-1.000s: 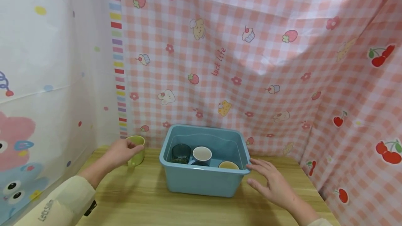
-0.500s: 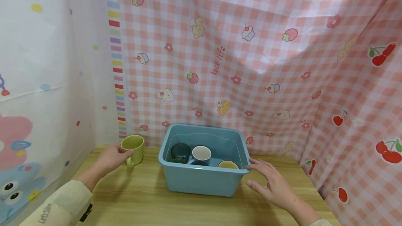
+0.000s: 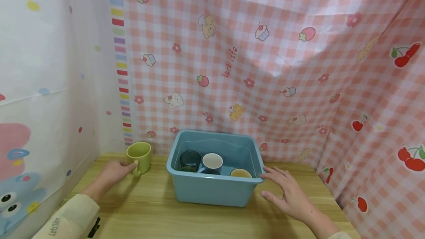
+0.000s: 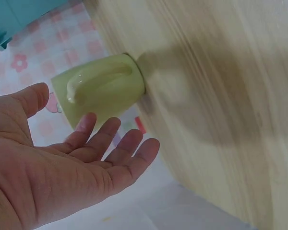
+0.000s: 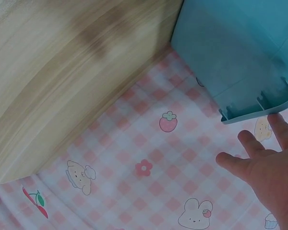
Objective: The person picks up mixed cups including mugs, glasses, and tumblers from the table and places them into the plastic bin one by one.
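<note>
A green mug [image 3: 141, 158] stands upright on the wooden table at the left, its handle facing the person. My left hand [image 3: 114, 174] is just beside that handle; the left wrist view shows its fingers [image 4: 129, 151] spread and loosely bent, with nothing in the palm. To the right sits a blue plastic tub [image 3: 216, 191] with several cups inside: a dark glass [image 3: 190, 159], a white cup [image 3: 212, 161] and a yellow-rimmed cup [image 3: 241, 173] among them. At the tub's right rim, my right hand [image 3: 289, 194] touches the edge with straight fingertips.
The wooden table [image 3: 166, 220] runs under everything. A pink checked cloth [image 3: 249, 58] hangs close behind the tub and the mug, and continues on the right. A white printed cloth [image 3: 59, 84] hangs on the left.
My left hand has let go of the green mug's rim and drawn back left and down, uncovering the mug's handle. The right hand stays at the tub's rim.
</note>
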Demonstrator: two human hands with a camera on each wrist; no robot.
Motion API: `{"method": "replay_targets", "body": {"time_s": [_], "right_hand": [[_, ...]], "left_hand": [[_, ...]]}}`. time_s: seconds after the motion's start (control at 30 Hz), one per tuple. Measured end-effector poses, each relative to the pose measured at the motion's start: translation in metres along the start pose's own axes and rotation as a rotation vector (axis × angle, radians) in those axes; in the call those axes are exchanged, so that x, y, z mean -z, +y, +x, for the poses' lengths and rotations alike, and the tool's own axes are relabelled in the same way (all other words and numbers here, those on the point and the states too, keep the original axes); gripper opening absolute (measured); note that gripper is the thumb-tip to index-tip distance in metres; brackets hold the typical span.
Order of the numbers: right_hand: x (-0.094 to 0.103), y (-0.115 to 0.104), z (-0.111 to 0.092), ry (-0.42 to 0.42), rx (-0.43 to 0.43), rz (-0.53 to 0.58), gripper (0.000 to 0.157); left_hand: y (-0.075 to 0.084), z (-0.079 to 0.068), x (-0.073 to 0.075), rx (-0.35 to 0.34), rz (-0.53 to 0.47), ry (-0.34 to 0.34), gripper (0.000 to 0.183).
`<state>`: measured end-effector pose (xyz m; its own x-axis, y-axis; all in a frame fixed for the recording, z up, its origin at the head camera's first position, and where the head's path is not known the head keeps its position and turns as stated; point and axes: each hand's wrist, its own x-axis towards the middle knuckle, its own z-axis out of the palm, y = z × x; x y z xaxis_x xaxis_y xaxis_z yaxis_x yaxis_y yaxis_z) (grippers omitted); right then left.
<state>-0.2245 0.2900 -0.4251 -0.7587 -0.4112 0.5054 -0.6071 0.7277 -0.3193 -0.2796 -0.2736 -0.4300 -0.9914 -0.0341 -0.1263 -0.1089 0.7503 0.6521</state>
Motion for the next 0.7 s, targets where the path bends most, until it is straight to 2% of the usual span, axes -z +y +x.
{"method": "replay_targets", "body": {"time_s": [0.27, 0.53, 0.63, 0.7], "right_hand": [[0.001, 0.0, -0.001, -0.004, 0.0, -0.002, 0.046], [0.002, 0.0, 0.0, 0.005, 0.018, 0.001, 0.046], [0.002, 0.0, 0.0, 0.0, 0.022, 0.009, 0.046], [0.002, 0.0, 0.0, -0.001, 0.022, 0.015, 0.046]], "left_hand": [[-0.004, 0.006, -0.009, 0.026, -0.076, -0.011, 0.072], [-0.009, 0.013, -0.018, 0.133, -0.298, -0.112, 0.085], [-0.013, 0.017, -0.021, 0.175, -0.39, -0.11, 0.07], [-0.015, 0.02, -0.022, 0.192, -0.439, -0.097, 0.067]]}}
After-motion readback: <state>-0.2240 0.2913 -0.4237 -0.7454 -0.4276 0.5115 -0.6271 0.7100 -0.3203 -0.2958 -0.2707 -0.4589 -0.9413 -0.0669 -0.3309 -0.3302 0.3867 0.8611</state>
